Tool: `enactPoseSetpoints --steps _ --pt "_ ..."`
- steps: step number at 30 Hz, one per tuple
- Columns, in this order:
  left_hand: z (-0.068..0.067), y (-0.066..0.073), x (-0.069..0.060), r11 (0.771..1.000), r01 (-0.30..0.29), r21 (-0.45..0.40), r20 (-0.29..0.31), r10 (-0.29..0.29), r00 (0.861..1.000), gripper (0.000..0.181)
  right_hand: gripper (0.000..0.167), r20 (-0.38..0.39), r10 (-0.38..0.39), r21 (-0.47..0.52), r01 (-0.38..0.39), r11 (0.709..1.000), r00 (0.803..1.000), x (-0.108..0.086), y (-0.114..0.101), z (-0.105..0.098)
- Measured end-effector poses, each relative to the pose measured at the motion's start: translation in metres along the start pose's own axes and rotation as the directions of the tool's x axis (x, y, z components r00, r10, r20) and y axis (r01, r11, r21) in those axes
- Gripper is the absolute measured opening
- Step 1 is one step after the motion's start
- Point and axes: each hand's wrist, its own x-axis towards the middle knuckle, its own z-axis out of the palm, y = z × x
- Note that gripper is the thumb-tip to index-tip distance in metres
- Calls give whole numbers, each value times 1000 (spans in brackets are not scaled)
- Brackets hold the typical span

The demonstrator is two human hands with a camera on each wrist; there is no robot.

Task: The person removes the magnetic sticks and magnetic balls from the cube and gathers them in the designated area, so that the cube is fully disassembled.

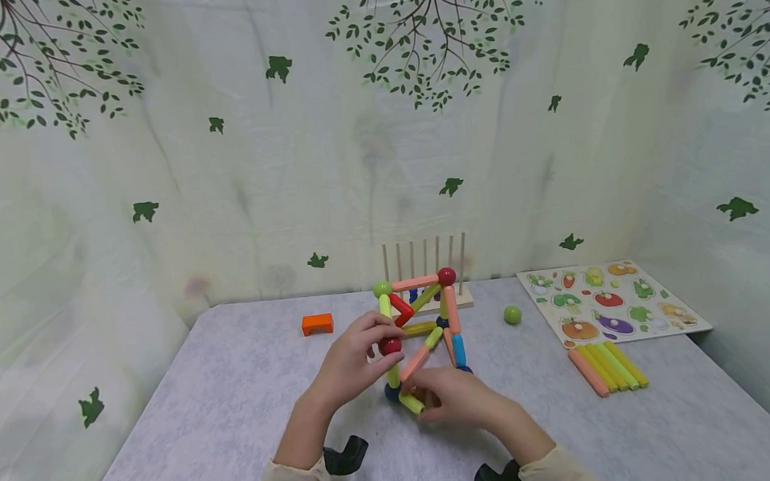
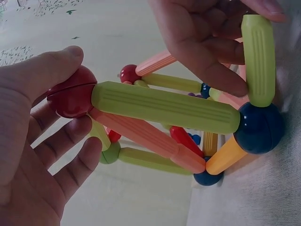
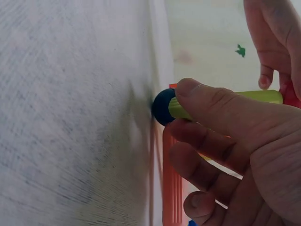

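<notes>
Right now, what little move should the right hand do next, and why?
I'd probably have the right hand gently swing the short green stick toward the rightmost dark blue ball: one end meets the nearest dark blue ball, the other end looks bare, and the left hand holds the red ball above.

I've got a glossy plastic red ball [image 2: 70, 100], ribbed plastic green rod [image 2: 261, 66]. Tabletop [image 1: 236, 397]: matt, cloth-like.

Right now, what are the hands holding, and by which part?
Left hand: nearer red ball, by its sides. Right hand: green stick, near its loose end.
</notes>
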Motion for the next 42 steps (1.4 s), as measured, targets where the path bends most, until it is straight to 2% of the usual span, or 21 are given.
enactPoseSetpoints --steps 8,15,19,24,29,32,36,42 --pt "-1 3 0 1000 -3 8 -6 4 1000 26 39 7 27 -19 -27 999 1000 -1 -3 6" --pt "-2 3 0 999 -30 15 -19 30 999 29 32 33 16 -89 -13 996 999 0 -5 8" --pt "-2 3 0 999 -31 16 -16 32 999 28 31 35 12 -90 -9 996 999 -1 -6 8" --pt "-1 3 -1 1000 -20 19 -10 20 1000 27 23 53 0 0 0 1000 999 -5 -2 0" --pt "-1 3 0 999 -18 33 -7 19 1000 26 12 76 -4 118 -5 993 997 -12 10 -18" --pt "-1 3 0 999 -15 40 -8 15 1000 26 9 66 -1 150 -9 989 998 -18 21 -30" --pt "-1 3 0 999 -21 47 -13 21 1000 26 7 27 38 179 -42 983 999 -27 38 -46" --pt "0 2 1 999 -18 42 -3 18 1000 26 11 -18 130 244 -122 962 991 -42 67 -65"
